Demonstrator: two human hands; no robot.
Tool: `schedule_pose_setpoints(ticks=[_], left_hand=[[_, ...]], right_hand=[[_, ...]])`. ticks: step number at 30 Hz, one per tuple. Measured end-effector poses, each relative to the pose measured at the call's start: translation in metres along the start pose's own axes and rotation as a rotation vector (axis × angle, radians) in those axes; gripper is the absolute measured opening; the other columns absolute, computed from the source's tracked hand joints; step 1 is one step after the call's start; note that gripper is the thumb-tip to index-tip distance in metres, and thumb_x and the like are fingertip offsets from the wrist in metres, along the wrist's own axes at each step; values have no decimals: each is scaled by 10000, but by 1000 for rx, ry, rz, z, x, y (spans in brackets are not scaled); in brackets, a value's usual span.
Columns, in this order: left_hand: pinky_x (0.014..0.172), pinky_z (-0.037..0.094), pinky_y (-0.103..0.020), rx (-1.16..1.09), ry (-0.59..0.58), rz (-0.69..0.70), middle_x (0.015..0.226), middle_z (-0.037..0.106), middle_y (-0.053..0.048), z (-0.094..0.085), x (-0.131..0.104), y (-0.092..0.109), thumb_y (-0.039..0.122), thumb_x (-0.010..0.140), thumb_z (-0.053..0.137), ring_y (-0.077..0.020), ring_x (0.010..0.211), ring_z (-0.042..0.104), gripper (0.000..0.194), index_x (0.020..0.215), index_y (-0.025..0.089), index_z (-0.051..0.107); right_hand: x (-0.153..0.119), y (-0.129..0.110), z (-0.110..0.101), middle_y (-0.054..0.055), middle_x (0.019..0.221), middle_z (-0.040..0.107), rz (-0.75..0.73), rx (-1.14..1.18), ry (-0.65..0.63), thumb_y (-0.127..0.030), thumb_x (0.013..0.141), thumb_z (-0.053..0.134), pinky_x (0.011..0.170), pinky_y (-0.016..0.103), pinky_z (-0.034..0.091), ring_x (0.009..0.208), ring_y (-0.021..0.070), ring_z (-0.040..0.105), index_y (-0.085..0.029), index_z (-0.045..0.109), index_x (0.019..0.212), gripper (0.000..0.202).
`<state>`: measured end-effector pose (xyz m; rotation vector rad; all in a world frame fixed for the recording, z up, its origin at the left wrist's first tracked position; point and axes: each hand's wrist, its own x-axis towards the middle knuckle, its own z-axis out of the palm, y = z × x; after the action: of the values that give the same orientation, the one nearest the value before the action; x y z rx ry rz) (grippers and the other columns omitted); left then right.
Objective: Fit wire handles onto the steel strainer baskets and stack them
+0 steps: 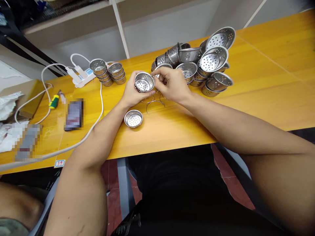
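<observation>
The left hand point(131, 93) cradles a small perforated metal cup point(144, 82), mouth up; the right hand point(173, 85) pinches at its rim. It looks light, stiff, probably slippery; the rolled rim seems the surest hold. Beyond the fingers stand stacked cups point(105, 74).

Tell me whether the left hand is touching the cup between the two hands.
Touching. The head view shows the left hand wrapped against the cup, with its thumb along the near wall.

Both hands point(152, 88) close together, fingers curled inward.
</observation>
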<state>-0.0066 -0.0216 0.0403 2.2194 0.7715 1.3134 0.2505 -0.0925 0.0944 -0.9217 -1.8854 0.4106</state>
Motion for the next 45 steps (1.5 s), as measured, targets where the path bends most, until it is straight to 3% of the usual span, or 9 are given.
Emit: schedule_pose_setpoints(ticks=[6, 11, 20, 25, 33, 37, 42, 45], left_hand=[[1304, 731, -626, -6, -28, 86, 1464, 806, -92, 3, 1, -1, 1121, 688, 1050, -375, 1396, 897, 1278, 1593, 312, 651], [1287, 724, -606, 7, -29, 54, 1430, 795, -73, 5, 0, 1, 1131, 704, 1035, -354, 1365, 899, 1249, 1571, 321, 643], [1290, 731, -610, -10, -38, 73, 1473, 802, -92, 4, -2, -3, 1096, 681, 1080, -368, 1385, 894, 1279, 1592, 313, 643], [1286, 732, -623, 1, -50, 71, 1465, 818, -96, 4, -3, -1, 1118, 749, 1028, -363, 1366, 897, 1223, 1586, 302, 665], [1280, 726, -625, -66, -60, 13, 1423, 854, -91, -7, -2, 0, 1167, 834, 919, -356, 1323, 900, 1127, 1536, 305, 731], [1340, 689, -680, -72, -88, -4, 1465, 829, -100, -6, -4, 4, 1136, 801, 982, -394, 1407, 872, 1157, 1557, 303, 712], [1370, 681, -672, -30, -72, 41, 1445, 814, -109, -1, -7, 0, 1029, 934, 979, -383, 1423, 854, 1004, 1567, 301, 699], [1343, 699, -669, 5, -62, 56, 1418, 819, -104, -2, -7, 1, 1026, 933, 981, -371, 1369, 863, 993, 1547, 294, 712]], right_hand=[[1, 12, 3, 56, 883, 687, -5, 49, 8, -660, 1208, 822, 956, 508, 712, 848, 313, 685, -279, 863, 1311, 397], [0, 11, 5, 52, 856, 688, 9, 11, 24, -670, 1209, 820, 966, 525, 737, 853, 329, 713, -294, 873, 1306, 392], [1, 12, 7, 52, 828, 687, -13, -5, 61, -771, 1219, 767, 931, 523, 721, 807, 316, 689, -281, 856, 1280, 501], [1, 4, 8, 48, 858, 676, 8, 33, 53, -817, 1225, 745, 938, 504, 728, 833, 303, 708, -274, 854, 1325, 563], [6, -10, -11, 50, 952, 725, 22, 289, -230, -1076, 1031, 842, 740, 443, 687, 820, 265, 687, -321, 818, 1294, 799], [9, -3, -6, 50, 952, 695, 38, 345, -204, -1123, 955, 887, 748, 463, 708, 859, 285, 711, -324, 741, 1186, 844], [9, 1, 6, 42, 923, 673, 38, 361, -123, -1103, 942, 929, 728, 456, 694, 836, 276, 695, -317, 676, 1061, 834], [9, 1, 8, 35, 909, 661, 36, 308, -112, -1094, 943, 938, 701, 444, 658, 810, 265, 662, -318, 656, 1032, 830]])
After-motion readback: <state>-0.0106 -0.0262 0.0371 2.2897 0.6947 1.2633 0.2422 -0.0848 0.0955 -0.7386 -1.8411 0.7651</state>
